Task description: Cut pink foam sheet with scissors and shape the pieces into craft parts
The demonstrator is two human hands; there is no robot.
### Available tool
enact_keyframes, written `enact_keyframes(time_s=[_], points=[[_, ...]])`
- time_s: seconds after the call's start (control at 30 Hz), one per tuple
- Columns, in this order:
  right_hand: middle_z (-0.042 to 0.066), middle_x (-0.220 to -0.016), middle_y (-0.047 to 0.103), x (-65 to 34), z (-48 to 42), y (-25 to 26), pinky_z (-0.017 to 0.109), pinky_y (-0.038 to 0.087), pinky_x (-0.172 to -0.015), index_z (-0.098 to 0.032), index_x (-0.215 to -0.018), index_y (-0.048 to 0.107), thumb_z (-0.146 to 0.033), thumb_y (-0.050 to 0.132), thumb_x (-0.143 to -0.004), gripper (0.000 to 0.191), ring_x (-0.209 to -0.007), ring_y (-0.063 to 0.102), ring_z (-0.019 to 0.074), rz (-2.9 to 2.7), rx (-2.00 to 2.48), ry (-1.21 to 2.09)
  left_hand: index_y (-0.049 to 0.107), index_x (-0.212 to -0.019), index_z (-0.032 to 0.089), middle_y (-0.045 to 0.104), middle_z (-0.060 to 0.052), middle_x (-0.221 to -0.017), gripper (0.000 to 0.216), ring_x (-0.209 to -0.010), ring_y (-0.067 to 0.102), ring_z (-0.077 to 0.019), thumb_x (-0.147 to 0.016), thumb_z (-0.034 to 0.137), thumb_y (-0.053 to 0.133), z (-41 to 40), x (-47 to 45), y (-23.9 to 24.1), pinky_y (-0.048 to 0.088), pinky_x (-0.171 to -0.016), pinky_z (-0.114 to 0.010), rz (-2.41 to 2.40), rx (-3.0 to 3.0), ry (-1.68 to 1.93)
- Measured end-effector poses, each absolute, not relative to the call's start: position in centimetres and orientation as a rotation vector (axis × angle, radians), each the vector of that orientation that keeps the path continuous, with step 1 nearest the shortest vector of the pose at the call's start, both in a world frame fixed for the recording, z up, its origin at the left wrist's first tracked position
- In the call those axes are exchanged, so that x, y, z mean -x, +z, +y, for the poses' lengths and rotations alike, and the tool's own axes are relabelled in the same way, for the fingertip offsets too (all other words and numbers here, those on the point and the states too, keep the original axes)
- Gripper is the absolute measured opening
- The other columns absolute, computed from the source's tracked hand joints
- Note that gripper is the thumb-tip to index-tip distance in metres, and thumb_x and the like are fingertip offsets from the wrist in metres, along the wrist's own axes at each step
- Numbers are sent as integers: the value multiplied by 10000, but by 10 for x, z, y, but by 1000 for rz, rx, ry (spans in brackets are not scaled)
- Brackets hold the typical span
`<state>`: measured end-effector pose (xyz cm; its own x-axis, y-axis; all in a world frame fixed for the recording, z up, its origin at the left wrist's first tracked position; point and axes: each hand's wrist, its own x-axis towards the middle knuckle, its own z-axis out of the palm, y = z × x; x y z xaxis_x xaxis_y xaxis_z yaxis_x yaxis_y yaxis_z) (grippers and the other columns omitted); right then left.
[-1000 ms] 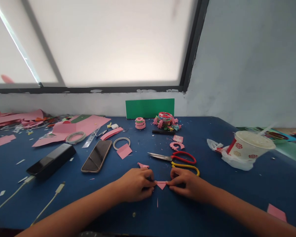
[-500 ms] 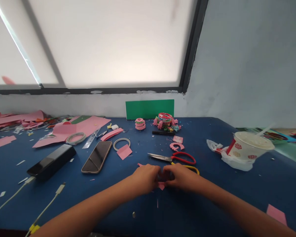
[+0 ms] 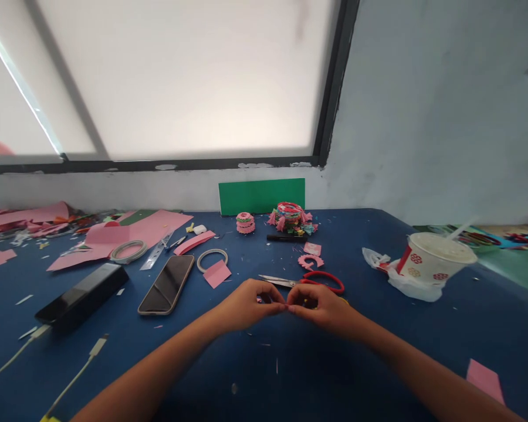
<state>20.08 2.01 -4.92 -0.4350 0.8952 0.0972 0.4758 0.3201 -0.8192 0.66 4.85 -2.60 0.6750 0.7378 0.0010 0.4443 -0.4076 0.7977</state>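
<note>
My left hand (image 3: 249, 305) and my right hand (image 3: 323, 308) meet fingertip to fingertip over the table. Both are closed in a pinch on a small piece of pink paper (image 3: 259, 300), of which only slivers show between the fingers. Just behind the hands lie scissors (image 3: 322, 282) with a red handle loop and a yellow one, the yellow mostly covered by my right hand. Beyond them is a pink scalloped paper ring (image 3: 310, 262) with a gap in it. A folded pink paper square (image 3: 217, 274) rests against a tape roll (image 3: 212, 253) to the left.
A phone (image 3: 167, 285), a black power bank (image 3: 83, 294) and cables lie left. Pink sheets (image 3: 158, 225) and scraps cover the back left. Paper-craft pieces (image 3: 290, 218) and a black pen (image 3: 286, 238) are at the back. A paper cup (image 3: 437, 266) with straw stands right.
Both hands have shifted, and their fingertips are now pinched together. The pink paper that stuck out below them is now mostly hidden. The view has turned slightly to the right.
</note>
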Motion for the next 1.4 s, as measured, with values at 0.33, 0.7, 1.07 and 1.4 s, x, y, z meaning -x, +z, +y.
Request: enact_keyframes(time_s=[0.33,0.7,1.07,1.4], points=[[13,-738,559,-202,14,-46,232,391,-584,-158,-774,594,-352,579,-808,198,-650,496,114,-1909,865,1157,639,-791,131,510,34,-631,230,-495,402,-51,-766,356,602,42,-2,-15,341,-436,-153,724,-1852,414],[16,-702,579,-202,14,-51,250,408,-597,-170,-665,576,-366,721,-688,244,-657,526,132,-2001,609,945,677,-725,130,582,20,-627,158,-560,486,-70,-698,284,694,38,-6,-19,371,-527,-164,574,-1793,398],[-9,-643,487,-193,11,-70,234,326,-493,-194,-615,400,-630,631,-626,493,-569,411,120,-2037,630,704,653,-696,136,570,39,-646,269,-588,500,-83,-550,312,794,31,-11,-24,395,-578,-194,654,-1850,361],[-12,-647,460,-193,15,-63,249,339,-508,-197,-636,435,-606,606,-686,446,-572,399,122,-1934,689,729,739,-772,181,664,-50,-744,160,-659,590,-140,-707,321,693,29,-13,-25,441,-601,-224,577,-1972,707]])
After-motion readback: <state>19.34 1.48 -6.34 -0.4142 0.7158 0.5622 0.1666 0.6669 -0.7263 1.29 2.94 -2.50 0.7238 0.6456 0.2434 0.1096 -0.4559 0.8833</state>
